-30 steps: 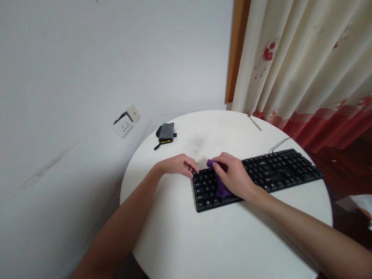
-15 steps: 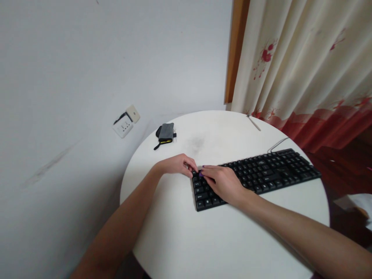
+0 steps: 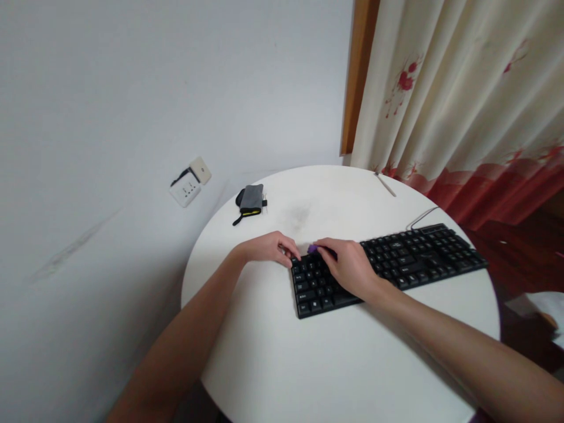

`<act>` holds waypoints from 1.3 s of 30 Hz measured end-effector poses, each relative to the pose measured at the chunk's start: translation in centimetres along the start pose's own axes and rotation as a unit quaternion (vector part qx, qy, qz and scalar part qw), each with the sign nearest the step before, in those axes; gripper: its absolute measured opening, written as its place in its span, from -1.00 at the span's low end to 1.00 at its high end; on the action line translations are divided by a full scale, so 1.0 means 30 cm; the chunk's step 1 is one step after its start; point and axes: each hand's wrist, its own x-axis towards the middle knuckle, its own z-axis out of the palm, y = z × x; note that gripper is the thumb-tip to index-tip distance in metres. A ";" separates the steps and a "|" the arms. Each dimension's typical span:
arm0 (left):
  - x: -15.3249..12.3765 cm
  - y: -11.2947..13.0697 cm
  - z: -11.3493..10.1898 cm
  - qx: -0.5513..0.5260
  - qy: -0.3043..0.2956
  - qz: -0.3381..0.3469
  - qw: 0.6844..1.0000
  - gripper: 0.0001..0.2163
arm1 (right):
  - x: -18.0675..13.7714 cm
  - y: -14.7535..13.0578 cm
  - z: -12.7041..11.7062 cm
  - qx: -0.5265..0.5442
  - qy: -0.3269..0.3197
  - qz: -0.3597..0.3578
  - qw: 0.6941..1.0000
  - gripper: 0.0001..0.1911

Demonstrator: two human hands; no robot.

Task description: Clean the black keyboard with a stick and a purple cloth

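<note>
A black full-size keyboard lies slanted across the white round table. My left hand is at its far left corner, with curled fingertips and thumb gripping the edge by the top-left key. My right hand is over the left half of the keys. Its fingers are pinched round a small soft-looking purple piece, held at the keyboard's far edge; I cannot make out what it is. The right palm and fingers hide part of the keys beneath.
A grey pouch with black and yellow trim lies at the table's far left, over something black. A thin pale stick-like object is at the far right edge. The keyboard cable runs off the right side. Wall sockets are on the left.
My right hand has moved a little to the right and away from me, carrying the purple piece from the top-left keys to the far edge. My left hand has stayed put.
</note>
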 end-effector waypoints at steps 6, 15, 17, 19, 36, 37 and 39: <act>0.002 -0.010 0.000 -0.001 0.007 0.005 1.000 -0.73 | 0.061 0.105 -0.058 -0.026 0.094 0.073 0.993 -0.74; 0.003 -0.001 -0.005 0.013 -0.006 0.010 1.000 -0.73 | 0.024 -0.005 0.056 -0.084 -0.091 -0.034 0.992 -0.72; 0.003 -0.002 -0.006 0.013 -0.008 0.011 1.000 -0.73 | 0.030 -0.013 0.062 -0.067 -0.102 -0.049 0.991 -0.71; 0.003 -0.004 -0.006 0.012 -0.009 0.011 1.000 -0.73 | 0.039 -0.008 0.058 -0.050 -0.109 -0.063 0.991 -0.70; 0.002 -0.005 -0.001 0.013 -0.001 0.003 1.000 -0.74 | 0.019 0.036 -0.007 -0.102 -0.060 0.027 0.993 -0.73; 0.003 -0.004 -0.002 0.014 -0.002 0.003 1.000 -0.74 | 0.007 0.016 0.005 -0.089 -0.060 0.016 0.994 -0.72; 0.003 -0.004 -0.002 0.013 -0.004 0.004 1.000 -0.73 | -0.017 -0.024 0.027 -0.057 -0.056 0.001 0.997 -0.71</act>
